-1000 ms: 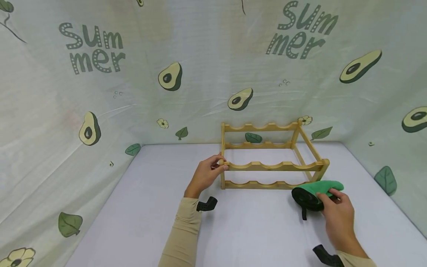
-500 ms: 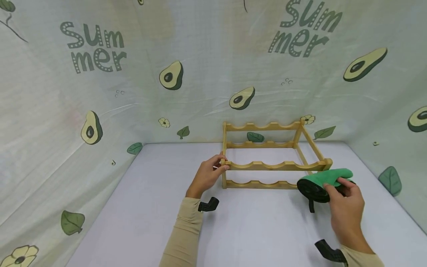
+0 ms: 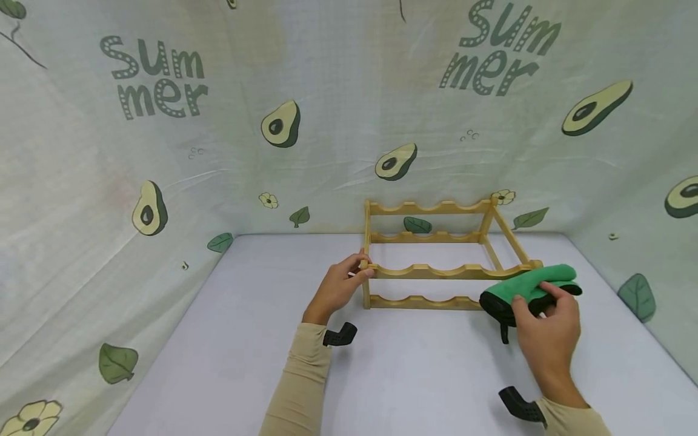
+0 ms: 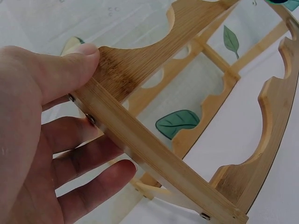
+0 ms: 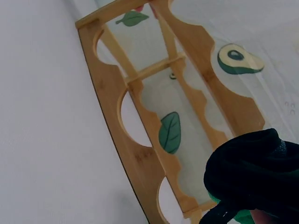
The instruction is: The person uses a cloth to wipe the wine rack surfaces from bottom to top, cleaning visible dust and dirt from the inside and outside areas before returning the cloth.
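Observation:
My left hand point(image 3: 334, 287) grips the front left upright of a light wooden wine rack point(image 3: 425, 272). In the left wrist view the thumb rests at the scalloped top rail point(image 4: 121, 70), with the other fingers behind the post. My right hand point(image 3: 551, 339) pinches a rolled piece of green and black fabric point(image 3: 537, 280) between thumb and fingers. A short black strap point(image 3: 504, 333) hangs from it. The roll overlaps the rack's front right corner in the head view. In the right wrist view its dark end point(image 5: 252, 170) covers part of the rack, and most of the hand is hidden.
The rack stands on a white table point(image 3: 245, 339), near its back edge. Behind and beside the table hangs a pale cloth point(image 3: 327, 79) printed with avocados, leaves and lettering. Black wrist mounts point(image 3: 340, 335) stick out from both forearms.
My right hand has lifted the fabric roll up to the rack's front right corner, then drawn slightly left and turned it, showing more green. The left hand keeps its hold on the rack.

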A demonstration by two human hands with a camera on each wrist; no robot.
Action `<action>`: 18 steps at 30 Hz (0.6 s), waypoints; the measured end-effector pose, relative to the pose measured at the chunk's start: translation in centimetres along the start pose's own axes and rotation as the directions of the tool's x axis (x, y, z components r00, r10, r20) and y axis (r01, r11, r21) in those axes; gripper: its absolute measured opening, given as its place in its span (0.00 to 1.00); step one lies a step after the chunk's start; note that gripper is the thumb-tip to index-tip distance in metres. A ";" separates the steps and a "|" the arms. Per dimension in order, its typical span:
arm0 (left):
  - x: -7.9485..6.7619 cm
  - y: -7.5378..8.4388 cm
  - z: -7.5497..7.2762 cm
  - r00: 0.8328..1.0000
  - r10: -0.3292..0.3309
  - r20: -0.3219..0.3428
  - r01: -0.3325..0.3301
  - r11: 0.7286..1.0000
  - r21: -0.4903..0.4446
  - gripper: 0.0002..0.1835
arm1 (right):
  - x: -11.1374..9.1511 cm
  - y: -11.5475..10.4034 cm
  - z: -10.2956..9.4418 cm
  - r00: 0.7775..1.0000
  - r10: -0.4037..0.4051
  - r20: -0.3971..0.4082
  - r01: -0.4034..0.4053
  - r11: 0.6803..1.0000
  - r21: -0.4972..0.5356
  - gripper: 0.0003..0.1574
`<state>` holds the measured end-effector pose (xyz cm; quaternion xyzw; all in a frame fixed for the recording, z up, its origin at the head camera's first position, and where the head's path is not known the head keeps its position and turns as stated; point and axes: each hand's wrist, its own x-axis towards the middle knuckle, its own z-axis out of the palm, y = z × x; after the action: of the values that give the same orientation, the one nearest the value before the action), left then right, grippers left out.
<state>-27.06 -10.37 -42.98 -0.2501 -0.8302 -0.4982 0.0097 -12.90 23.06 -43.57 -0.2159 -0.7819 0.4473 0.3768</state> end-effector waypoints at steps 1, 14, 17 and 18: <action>0.0 0.0 0.0 1.000 -0.001 0.000 0.001 1.000 0.003 0.09 | -0.1 0.1 0.1 0.999 -0.035 -0.010 0.035 0.999 -0.014 0.33; 0.1 -0.3 0.1 0.999 0.028 0.036 -0.028 1.000 -0.004 0.10 | 0.1 0.4 0.4 0.958 -0.285 -0.008 0.284 0.955 -0.084 0.31; 0.0 -0.3 0.0 0.999 0.020 0.037 -0.020 1.000 0.002 0.09 | 0.2 0.4 0.5 0.950 -0.311 0.005 0.311 0.947 -0.085 0.31; 0.0 -0.3 -0.1 0.999 0.017 0.035 -0.017 1.000 0.002 0.09 | 0.2 0.4 0.5 0.948 -0.319 0.009 0.319 0.944 -0.081 0.30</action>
<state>-27.21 -10.59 -43.20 -0.2659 -0.8286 -0.4926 -0.0002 -13.47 23.14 -44.04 -0.1028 -0.8232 0.3477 0.4369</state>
